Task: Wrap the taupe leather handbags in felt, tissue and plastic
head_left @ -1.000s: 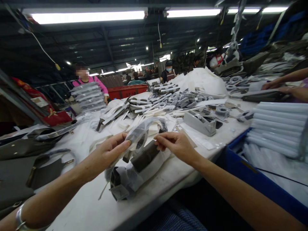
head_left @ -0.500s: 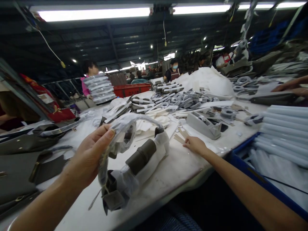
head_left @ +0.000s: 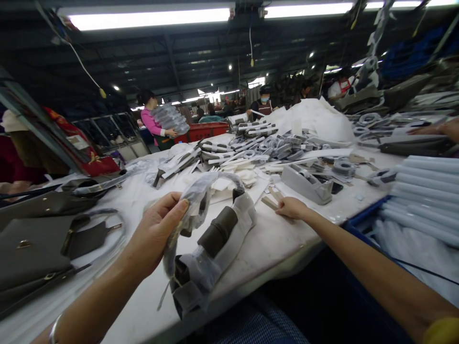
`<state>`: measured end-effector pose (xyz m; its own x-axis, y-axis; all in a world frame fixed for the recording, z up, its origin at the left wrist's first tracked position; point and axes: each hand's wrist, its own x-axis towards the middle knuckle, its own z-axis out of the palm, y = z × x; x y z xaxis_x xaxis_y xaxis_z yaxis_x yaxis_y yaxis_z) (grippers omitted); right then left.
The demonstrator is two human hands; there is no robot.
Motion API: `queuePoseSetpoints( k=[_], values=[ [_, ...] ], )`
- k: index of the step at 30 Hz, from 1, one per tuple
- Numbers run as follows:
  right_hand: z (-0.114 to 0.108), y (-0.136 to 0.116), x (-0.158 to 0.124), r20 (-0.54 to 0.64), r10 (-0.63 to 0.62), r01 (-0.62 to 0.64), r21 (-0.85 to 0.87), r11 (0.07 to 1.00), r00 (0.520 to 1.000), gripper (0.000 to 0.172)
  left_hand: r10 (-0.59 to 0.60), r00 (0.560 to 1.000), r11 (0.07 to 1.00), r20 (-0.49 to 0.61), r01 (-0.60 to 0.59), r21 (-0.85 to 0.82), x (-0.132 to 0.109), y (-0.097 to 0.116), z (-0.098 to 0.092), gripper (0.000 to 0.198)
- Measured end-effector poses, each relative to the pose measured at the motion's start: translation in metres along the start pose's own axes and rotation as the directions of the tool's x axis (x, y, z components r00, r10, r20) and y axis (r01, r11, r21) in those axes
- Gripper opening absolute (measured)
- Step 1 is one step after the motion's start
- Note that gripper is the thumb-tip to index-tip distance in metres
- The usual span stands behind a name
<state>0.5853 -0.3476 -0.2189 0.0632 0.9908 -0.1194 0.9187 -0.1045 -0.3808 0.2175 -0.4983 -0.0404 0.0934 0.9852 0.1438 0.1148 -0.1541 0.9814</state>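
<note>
My left hand [head_left: 158, 234] is closed on a bag strap [head_left: 218, 230], a dark olive loop wrapped in clear film and white paper. Its lower end hangs tilted over the table near the front edge, with a thin cord dangling. Further right, my right hand [head_left: 291, 209] is closed with two thin grey-beige strips [head_left: 269, 203] sticking out of it, low over the tabletop. Just beyond that hand lies a grey wrapped piece [head_left: 304, 184], with a dark phone-like object [head_left: 336, 187] beside it.
Heaped wrapped straps and paper [head_left: 247, 155] cover the table [head_left: 247, 263] further back. Olive handbags [head_left: 34, 248] lie at left. A blue crate [head_left: 362, 229] with white rolls [head_left: 426, 184] stands at right. A co-worker in pink [head_left: 154, 125] carries wrapped bundles; another person's hand [head_left: 435, 130] shows far right.
The view has turned slightly left. Both my hands keep their hold on the strap and the strips. The co-worker in pink has turned, the carried stack now tilted.
</note>
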Motion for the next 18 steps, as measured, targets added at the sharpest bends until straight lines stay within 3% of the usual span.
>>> queuePoseSetpoints(
  k=[7,10,12,16,18],
  values=[
    [-0.001,0.007,-0.018,-0.125,-0.096,0.129,0.287,0.949,0.987,0.026,0.008,1.000,1.000,0.023,-0.008,-0.013,0.000,-0.002,-0.001,0.038],
    [-0.006,-0.002,-0.035,-0.148,-0.149,0.198,0.402,0.894,0.978,0.034,0.012,1.000,1.000,0.024,-0.012,0.000,0.002,-0.003,-0.001,0.035],
    [-0.014,-0.019,-0.052,-0.162,-0.224,0.275,0.493,0.825,0.961,0.040,0.009,1.000,1.000,0.026,-0.009,-0.005,0.003,-0.003,-0.001,0.035],
    [-0.037,-0.071,-0.101,-0.147,-0.444,0.407,0.711,0.574,0.884,0.042,-0.011,0.999,1.000,0.038,0.012,-0.006,0.004,0.001,0.001,0.036],
    [-0.046,-0.097,-0.123,-0.107,-0.522,0.417,0.744,0.522,0.846,0.039,-0.034,0.998,0.999,0.047,0.033,0.007,0.005,0.004,0.003,0.038]
  ],
)
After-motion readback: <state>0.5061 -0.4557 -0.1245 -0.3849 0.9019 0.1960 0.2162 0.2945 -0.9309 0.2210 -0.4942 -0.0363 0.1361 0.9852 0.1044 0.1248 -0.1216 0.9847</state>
